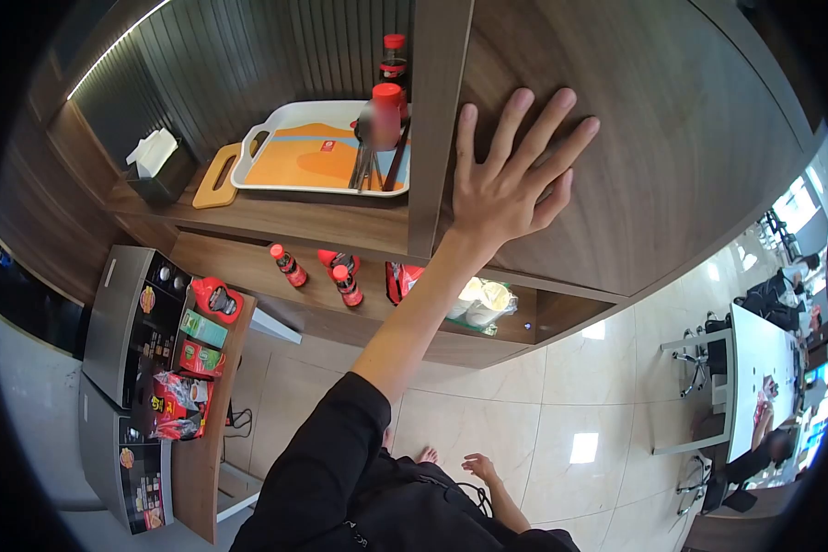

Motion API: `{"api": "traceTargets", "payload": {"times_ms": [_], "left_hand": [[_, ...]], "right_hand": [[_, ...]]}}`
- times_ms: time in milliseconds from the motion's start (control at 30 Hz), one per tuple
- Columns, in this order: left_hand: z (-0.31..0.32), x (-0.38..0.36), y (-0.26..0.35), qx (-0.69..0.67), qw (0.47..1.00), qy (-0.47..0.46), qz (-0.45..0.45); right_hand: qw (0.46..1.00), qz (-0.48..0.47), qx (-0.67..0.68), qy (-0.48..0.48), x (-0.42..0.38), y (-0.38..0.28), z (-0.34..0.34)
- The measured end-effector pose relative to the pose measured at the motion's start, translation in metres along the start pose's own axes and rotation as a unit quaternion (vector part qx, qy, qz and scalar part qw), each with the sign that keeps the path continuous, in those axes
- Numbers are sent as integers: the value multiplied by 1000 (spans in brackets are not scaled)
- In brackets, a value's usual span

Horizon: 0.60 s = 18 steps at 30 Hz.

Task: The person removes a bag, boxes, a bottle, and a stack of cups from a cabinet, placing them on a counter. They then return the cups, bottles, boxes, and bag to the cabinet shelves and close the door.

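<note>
My left hand lies flat on a brown wooden cabinet panel, fingers spread, with nothing in it. My left arm reaches across the open shelves. Low beside my body hangs my right hand, its fingers loosely apart and empty, over the floor. Left of the panel, a white tray with an orange-patterned base carries dark utensils and a red-capped container. Behind it stands a dark bottle with a red cap. The shelf below has small red-capped bottles and a clear bag of pale items, partly behind my forearm.
A wooden board and a tissue box stand left of the tray. At lower left, packets sit on a narrow wooden ledge beside grey appliances. On the right are a white desk, chairs and people.
</note>
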<state>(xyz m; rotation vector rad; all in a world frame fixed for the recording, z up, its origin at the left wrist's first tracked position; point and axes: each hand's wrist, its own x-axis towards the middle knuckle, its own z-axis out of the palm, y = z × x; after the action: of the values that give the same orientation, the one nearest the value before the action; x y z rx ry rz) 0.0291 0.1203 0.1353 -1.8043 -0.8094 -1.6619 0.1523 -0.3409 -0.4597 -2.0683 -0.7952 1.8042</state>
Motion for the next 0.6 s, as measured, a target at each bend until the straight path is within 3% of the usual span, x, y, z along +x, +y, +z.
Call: {"api": "traceTargets", "payload": {"times_ms": [233, 300, 400, 467, 500, 567, 600], "left_hand": [[-10, -21, 11, -17, 998, -59, -24], [-17, -57, 15, -58, 991, -112, -32], [-70, -125, 38, -232, 942, -207, -126], [-117, -218, 56, -246, 915, -247, -204], [-141, -283, 59, -229, 898, -315, -207], [-205, -411, 59, -245, 800, -475, -274], [-249, -505, 55, -210, 686, -614, -329]], "right_hand": [[991, -89, 74, 67, -21, -8, 4], [989, -92, 83, 81, -26, -16, 9], [988, -107, 65, 92, -29, -2, 19], [987, -105, 70, 97, -35, 6, 29], [989, -96, 66, 95, -44, 12, 34], [990, -70, 79, 91, -49, 31, 44], [990, -52, 93, 88, -47, 47, 50]]}}
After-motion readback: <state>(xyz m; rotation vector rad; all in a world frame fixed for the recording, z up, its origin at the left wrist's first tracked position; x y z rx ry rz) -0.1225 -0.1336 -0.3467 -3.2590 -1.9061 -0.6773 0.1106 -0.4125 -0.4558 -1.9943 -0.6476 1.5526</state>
